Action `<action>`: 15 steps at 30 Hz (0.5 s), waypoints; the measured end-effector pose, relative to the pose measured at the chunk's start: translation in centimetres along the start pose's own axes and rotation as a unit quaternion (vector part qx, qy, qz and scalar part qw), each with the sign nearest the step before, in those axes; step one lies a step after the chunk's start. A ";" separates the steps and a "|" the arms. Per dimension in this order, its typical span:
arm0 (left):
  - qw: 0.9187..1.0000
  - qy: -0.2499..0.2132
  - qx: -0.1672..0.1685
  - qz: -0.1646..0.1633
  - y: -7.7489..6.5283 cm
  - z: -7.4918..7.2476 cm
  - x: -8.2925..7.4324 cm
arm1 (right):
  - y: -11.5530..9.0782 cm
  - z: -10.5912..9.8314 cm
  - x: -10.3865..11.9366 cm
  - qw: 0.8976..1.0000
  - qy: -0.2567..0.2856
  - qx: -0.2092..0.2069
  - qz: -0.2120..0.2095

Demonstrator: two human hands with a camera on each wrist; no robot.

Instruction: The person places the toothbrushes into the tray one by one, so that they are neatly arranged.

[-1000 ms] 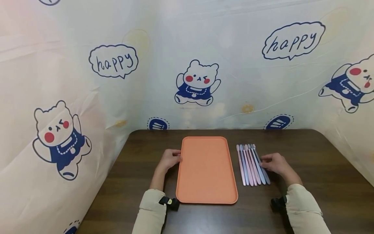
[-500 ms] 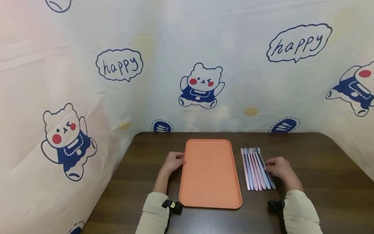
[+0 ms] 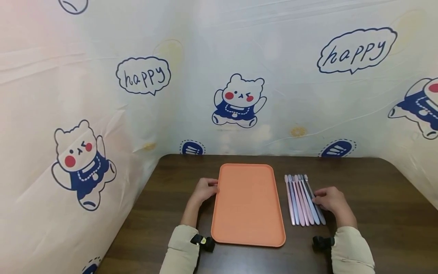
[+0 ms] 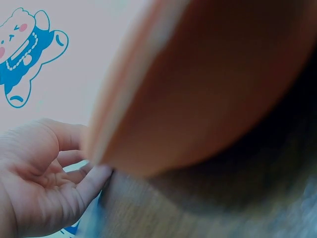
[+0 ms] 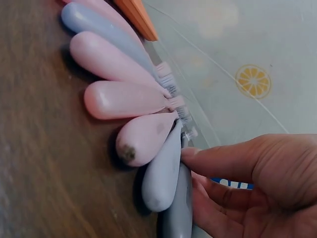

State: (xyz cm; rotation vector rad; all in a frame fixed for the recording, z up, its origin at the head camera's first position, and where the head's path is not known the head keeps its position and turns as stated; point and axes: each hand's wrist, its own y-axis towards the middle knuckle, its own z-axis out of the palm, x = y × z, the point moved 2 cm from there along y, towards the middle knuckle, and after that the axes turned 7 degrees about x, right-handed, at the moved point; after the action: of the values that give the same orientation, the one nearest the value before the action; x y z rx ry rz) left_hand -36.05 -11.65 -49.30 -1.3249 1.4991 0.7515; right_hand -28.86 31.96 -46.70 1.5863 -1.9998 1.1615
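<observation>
An orange tray (image 3: 249, 205) lies on the table. My left hand (image 3: 204, 190) pinches its left rim between thumb and fingers; in the left wrist view the rim (image 4: 124, 94) runs up from the fingertips. Right of the tray, several pink and blue toothbrushes (image 3: 301, 203) lie side by side, heads away from me and handles fanning out slightly. At the row's right end is a dark grey toothbrush (image 5: 178, 208). My right hand (image 3: 332, 199) pinches that grey handle, the thumb showing on one side and the curled fingers on the other.
The dark wooden table (image 3: 171, 213) ends at the back against a pale curtain (image 3: 191, 95) printed with bears and "happy" bubbles. Black wrist cameras are strapped over both sleeves, the left one (image 3: 207, 243) close to the tray's near left corner.
The head view has shifted, so everything sits slightly lower and further right. The grey toothbrush's head stands a little further from its neighbour. Both hands keep their places at tray and toothbrush.
</observation>
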 end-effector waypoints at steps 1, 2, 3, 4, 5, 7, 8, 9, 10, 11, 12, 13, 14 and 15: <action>1.000 -0.002 -0.002 -0.001 -0.1 0.0 0.0 | 0.1 0.1 0.1 1.000 0.000 0.000 0.002; 1.000 -0.001 -0.004 -0.002 -0.1 -0.1 0.0 | 0.1 0.1 0.1 1.000 -0.001 -0.002 0.004; 1.000 0.002 -0.005 -0.002 -0.2 -0.2 0.0 | 0.2 0.2 0.1 1.000 -0.003 -0.003 0.006; 1.000 0.004 -0.008 -0.004 -0.2 -0.2 0.1 | 0.2 0.2 0.1 1.000 -0.005 -0.005 0.009; 1.000 0.006 -0.008 -0.004 -0.2 -0.2 0.1 | 0.3 0.3 0.2 1.000 -0.011 -0.007 0.010; 1.000 0.013 -0.007 -0.006 -0.1 -0.2 0.1 | 0.2 0.3 0.0 0.999 -0.028 -0.013 0.014; 1.000 0.017 -0.003 -0.006 -0.1 -0.1 0.1 | 0.1 0.3 -0.1 0.999 -0.038 -0.016 0.014; 1.000 0.018 0.001 -0.006 0.0 0.0 0.1 | 0.1 0.2 -0.1 0.999 -0.049 -0.019 0.013; 1.000 0.019 0.004 -0.005 0.0 0.0 0.1 | 0.0 0.1 -0.2 0.998 -0.059 -0.021 0.012; 1.000 0.019 0.008 -0.003 0.0 0.1 0.0 | -0.1 0.0 -0.2 0.997 -0.068 -0.025 0.011; 1.000 0.020 0.010 -0.002 0.0 0.1 0.0 | -0.1 0.0 -0.2 0.997 -0.073 -0.027 0.011; 1.000 0.022 0.010 -0.002 0.0 0.1 0.0 | -0.1 -0.1 -0.2 0.997 -0.075 -0.028 0.010; 1.000 0.021 0.009 -0.003 0.0 0.0 0.0 | -0.1 -0.1 -0.1 0.997 -0.076 -0.028 0.008; 1.000 0.022 0.005 -0.004 -0.1 -0.1 0.0 | 0.0 -0.1 0.0 0.997 -0.076 -0.028 0.009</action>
State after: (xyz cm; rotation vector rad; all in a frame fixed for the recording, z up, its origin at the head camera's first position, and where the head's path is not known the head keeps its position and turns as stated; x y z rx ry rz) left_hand -35.97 -11.73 -49.30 -1.3470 1.5305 0.7130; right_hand -28.85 32.00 -46.62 1.6756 -2.1264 1.0085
